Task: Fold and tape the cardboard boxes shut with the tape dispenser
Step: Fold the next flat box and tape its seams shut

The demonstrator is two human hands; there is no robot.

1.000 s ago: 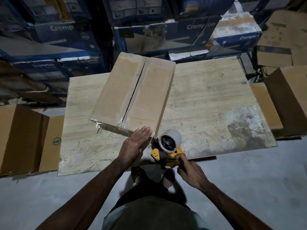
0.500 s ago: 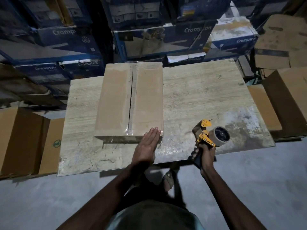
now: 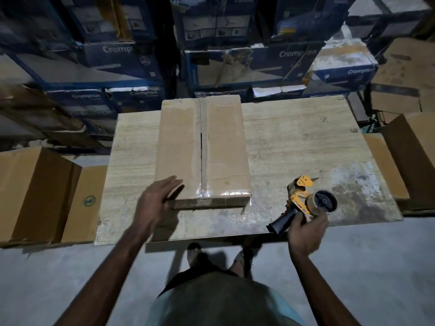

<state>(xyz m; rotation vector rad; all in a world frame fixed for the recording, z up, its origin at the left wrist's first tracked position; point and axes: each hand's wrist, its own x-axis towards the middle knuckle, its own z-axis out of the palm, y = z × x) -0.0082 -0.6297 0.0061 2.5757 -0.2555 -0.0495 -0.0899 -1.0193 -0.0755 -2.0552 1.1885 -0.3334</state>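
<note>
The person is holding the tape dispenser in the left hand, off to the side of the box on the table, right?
Not quite. The tape dispenser is in the right hand, not the left. The head view shows it off to the side of the box on the table; the left hand is at the box's near corner.

Before you: one wooden desk [image 3: 294, 142], its top worn and pale-stained at the near right corner. Under you: grey concrete floor [image 3: 70, 278]. Behind the desk: stacked blue boxes [image 3: 113, 52] printed "Crompton", some torn. Left of the desk: brown carton [image 3: 35, 191]. Right: more brown cartons [image 3: 414, 156]. Light: dim, brightest on the desk.
</note>
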